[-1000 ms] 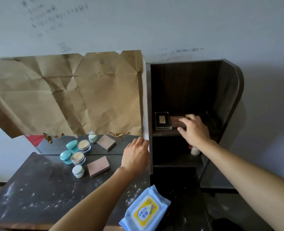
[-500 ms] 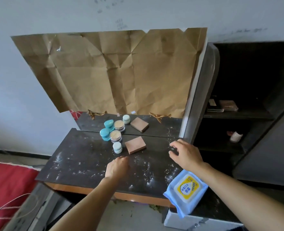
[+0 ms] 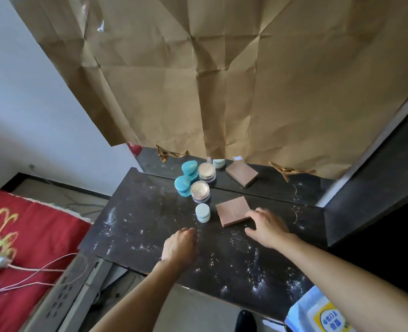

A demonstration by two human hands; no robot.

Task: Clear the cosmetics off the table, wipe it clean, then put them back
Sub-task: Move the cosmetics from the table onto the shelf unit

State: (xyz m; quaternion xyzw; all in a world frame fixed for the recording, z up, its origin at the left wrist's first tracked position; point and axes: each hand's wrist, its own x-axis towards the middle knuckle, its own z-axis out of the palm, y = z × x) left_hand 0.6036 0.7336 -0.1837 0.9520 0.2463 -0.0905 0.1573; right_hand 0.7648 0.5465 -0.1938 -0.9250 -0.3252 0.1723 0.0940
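Powder (image 3: 253,279) flecks the dark desk (image 3: 138,224), white specks spread over most of its top. The right grip (image 3: 267,227) is spread wide above the desk, its fingertips (image 3: 249,214) at the near right corner of the square brown compact (image 3: 232,209) and its thumb apart by the compact's near edge. It is not closed on the compact, and motion blur hides whether it touches it. The left grip (image 3: 180,245) hangs near the desk's front edge with its fingers bent loosely downward, nothing visible in it. Just left of the compact stands a small pale jar (image 3: 203,213). Behind that a clear jar with a gold lid (image 3: 200,191) touches a teal jar (image 3: 182,186). All four are reflected in the mirror strip (image 3: 270,185) below the creased brown paper (image 3: 222,80). A wipes pack (image 3: 327,312) lies at the lower right.
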